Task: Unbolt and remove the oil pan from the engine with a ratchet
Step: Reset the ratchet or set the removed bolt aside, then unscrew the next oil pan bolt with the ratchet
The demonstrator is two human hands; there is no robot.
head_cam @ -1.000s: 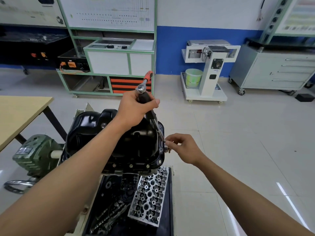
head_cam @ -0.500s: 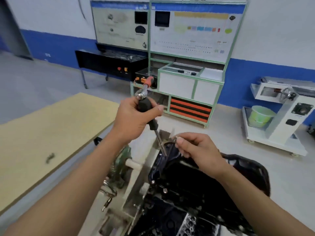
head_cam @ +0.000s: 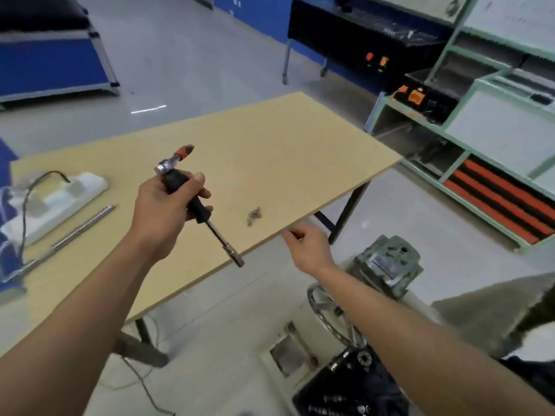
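The left hand grips the ratchet by its black handle above the wooden table — chrome head and red-orange grip stick up past the thumb, while a thin extension with a socket slants down to the right. The right hand reaches to the table's near edge with curled, blurred fingers, and whether it holds anything cannot be told. A small heap of bolts lies just beyond it, and the oil pan — black, only a corner showing — sits at the bottom edge under the right forearm.
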